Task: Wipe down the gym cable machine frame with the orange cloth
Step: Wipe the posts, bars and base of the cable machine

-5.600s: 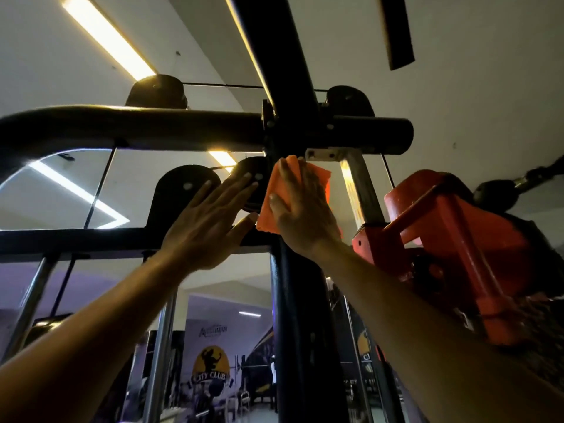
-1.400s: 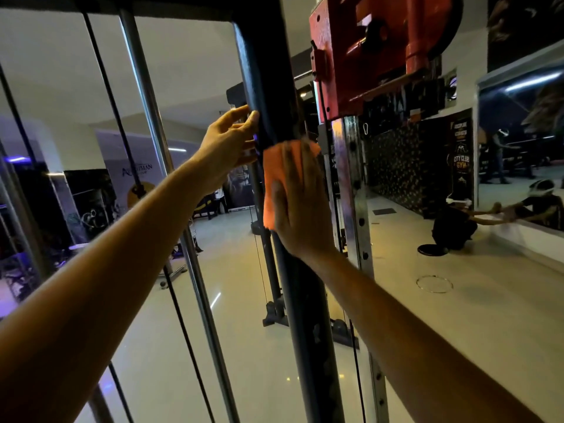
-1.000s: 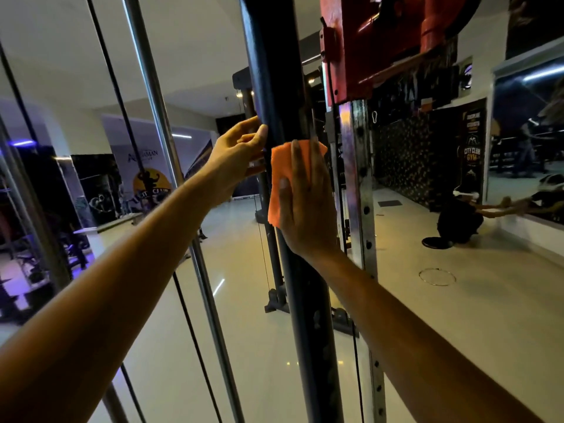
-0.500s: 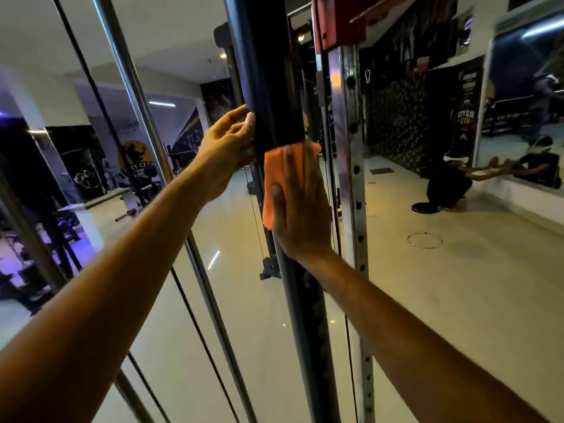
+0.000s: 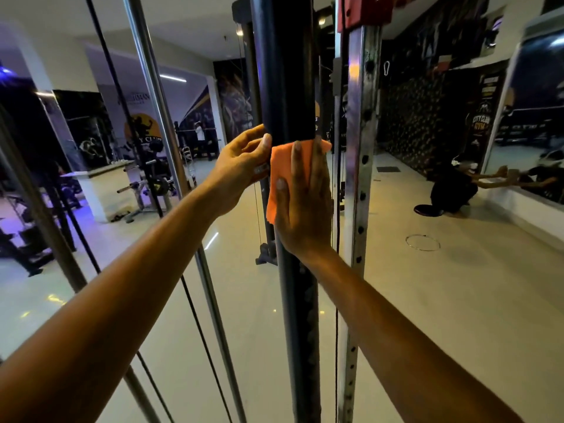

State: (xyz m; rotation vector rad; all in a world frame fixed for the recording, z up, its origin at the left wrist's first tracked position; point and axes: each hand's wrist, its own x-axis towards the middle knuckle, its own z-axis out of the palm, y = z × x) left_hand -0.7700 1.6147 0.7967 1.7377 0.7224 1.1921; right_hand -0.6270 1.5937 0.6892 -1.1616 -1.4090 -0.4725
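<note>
Head view: flat right hand hiding most of orange cloth; left hand loosely curled beside post.

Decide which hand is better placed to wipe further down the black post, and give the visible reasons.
The right hand: its flat palm presses the orange cloth against the black post. The left hand only steadies the post's side.

A single head-worn, wide-angle view is given, aimed forward and slightly down, close to the black upright post at frame centre; both forearms are seen entering from the lower corners.
</note>
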